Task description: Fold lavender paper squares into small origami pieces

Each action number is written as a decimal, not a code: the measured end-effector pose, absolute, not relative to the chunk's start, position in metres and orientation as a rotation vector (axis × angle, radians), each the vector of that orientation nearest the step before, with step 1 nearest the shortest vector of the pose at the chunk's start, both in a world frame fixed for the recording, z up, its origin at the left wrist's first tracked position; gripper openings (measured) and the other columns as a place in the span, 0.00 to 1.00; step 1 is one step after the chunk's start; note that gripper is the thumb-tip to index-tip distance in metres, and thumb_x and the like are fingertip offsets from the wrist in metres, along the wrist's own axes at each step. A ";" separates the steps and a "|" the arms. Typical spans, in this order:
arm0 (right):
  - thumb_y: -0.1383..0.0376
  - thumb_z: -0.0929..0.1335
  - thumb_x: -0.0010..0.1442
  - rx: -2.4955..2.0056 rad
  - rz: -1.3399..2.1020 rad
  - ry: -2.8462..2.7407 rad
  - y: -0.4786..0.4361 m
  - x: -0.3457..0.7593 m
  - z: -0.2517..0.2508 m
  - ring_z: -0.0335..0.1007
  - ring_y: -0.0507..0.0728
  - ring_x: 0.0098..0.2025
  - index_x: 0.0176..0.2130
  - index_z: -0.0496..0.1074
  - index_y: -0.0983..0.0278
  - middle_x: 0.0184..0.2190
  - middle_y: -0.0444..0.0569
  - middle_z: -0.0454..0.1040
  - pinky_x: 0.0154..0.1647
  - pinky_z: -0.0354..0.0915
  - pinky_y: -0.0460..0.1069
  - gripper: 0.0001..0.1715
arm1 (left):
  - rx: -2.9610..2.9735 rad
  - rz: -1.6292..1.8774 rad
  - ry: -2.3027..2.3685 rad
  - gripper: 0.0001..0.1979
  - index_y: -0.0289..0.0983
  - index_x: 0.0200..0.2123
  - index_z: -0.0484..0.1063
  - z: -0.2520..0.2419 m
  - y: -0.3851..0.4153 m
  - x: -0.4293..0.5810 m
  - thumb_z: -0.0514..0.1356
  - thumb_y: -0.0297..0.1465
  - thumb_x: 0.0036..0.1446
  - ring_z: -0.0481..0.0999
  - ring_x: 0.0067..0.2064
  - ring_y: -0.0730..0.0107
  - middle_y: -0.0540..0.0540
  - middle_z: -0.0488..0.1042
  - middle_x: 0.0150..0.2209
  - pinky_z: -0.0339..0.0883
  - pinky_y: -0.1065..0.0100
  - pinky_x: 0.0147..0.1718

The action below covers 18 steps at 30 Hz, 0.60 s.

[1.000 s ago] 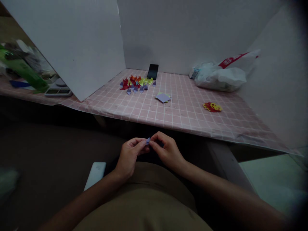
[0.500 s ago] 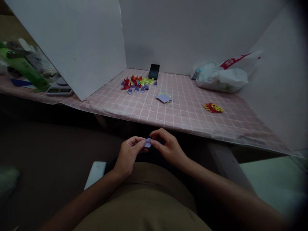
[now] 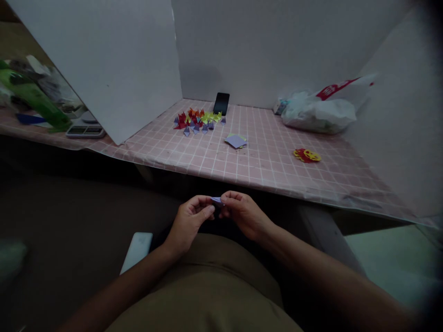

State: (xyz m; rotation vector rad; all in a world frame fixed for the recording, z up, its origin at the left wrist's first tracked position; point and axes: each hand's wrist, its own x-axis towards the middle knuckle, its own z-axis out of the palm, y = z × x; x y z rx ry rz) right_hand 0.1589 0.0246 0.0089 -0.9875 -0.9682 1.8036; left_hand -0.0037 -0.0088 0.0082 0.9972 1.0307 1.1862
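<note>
A small piece of folded lilac origami paper [image 3: 217,200] is held up in front of my body, below the table's front edge. My right hand [image 3: 244,214] pinches its right end between thumb and fingers. My left hand [image 3: 189,220] is closed round the left end, the curled index finger against the paper and the thumb a little lower. Up on the table lies a short stack of square paper sheets [image 3: 236,141], lilac on top with yellow-green beneath. Behind it to the left stands a cluster of small folded paper pieces [image 3: 196,120] in red, orange, yellow and lilac.
A dark phone [image 3: 221,103] leans at the back of the pink checked table [image 3: 263,161]. Red and yellow cut-out shapes [image 3: 307,155] and a white plastic bag [image 3: 318,113] lie right. A white panel [image 3: 121,69] stands left, beside a scale [image 3: 86,130]. A pale flat device [image 3: 138,249] lies beside my left forearm.
The folded paper has turned from showing its flat face to nearly edge-on. My right fingers have closed in on its right end, and my left thumb has slid lower.
</note>
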 end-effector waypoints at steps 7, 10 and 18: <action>0.65 0.75 0.47 -0.945 1.956 -0.857 0.021 0.156 0.008 0.60 0.49 0.20 0.25 0.72 0.66 0.17 0.41 0.68 0.29 0.65 0.49 0.09 | 1.032 1.225 1.088 0.05 0.35 0.32 0.75 0.005 -0.007 -0.004 0.65 0.31 0.53 0.69 0.27 0.77 0.52 0.73 0.27 0.64 0.73 0.29; 0.65 0.75 0.46 -0.958 1.949 -0.874 0.020 0.155 0.008 0.60 0.49 0.20 0.25 0.72 0.66 0.18 0.41 0.67 0.29 0.64 0.48 0.09 | 1.031 1.248 1.090 0.07 0.36 0.33 0.73 0.004 -0.008 -0.003 0.66 0.31 0.51 0.68 0.26 0.77 0.53 0.72 0.28 0.65 0.73 0.27; 0.62 0.74 0.51 -1.051 1.636 -1.105 0.018 0.154 0.012 0.63 0.49 0.25 0.28 0.71 0.64 0.24 0.40 0.68 0.29 0.61 0.46 0.10 | 1.165 1.297 1.150 0.05 0.37 0.33 0.73 0.006 -0.009 -0.006 0.66 0.29 0.52 0.68 0.26 0.78 0.53 0.71 0.28 0.64 0.76 0.24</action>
